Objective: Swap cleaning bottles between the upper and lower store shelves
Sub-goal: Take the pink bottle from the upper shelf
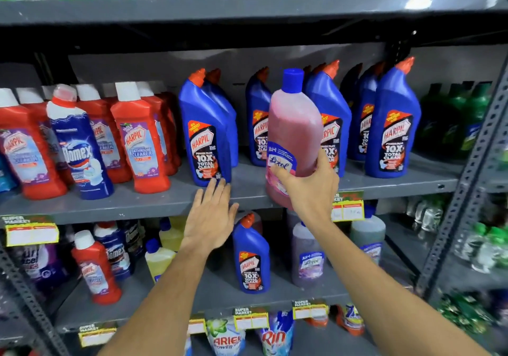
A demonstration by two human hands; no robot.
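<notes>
Pink bottle (295,135) is being held upright by R hand (310,188), fingers wrapped round its lower body, at front edge of upper shelf (137,204) w/ blue Harpic bottles (207,133) behind, while L hand (210,218) is being kept open, flat, gripping nothing, fingertips by shelf edge.

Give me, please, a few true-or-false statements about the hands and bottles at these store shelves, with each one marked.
1. The right hand holds a pink bottle with a blue cap. True.
2. The left hand grips a blue Harpic bottle. False: it is open and holds nothing, its fingertips near the base of a blue Harpic bottle.
3. The pink bottle stands on the lower shelf. False: it is held up in front of the upper shelf.
4. One blue Harpic bottle stands on the lower shelf. True.
5. The Domex bottle on the upper shelf stands among red bottles. True.
</notes>
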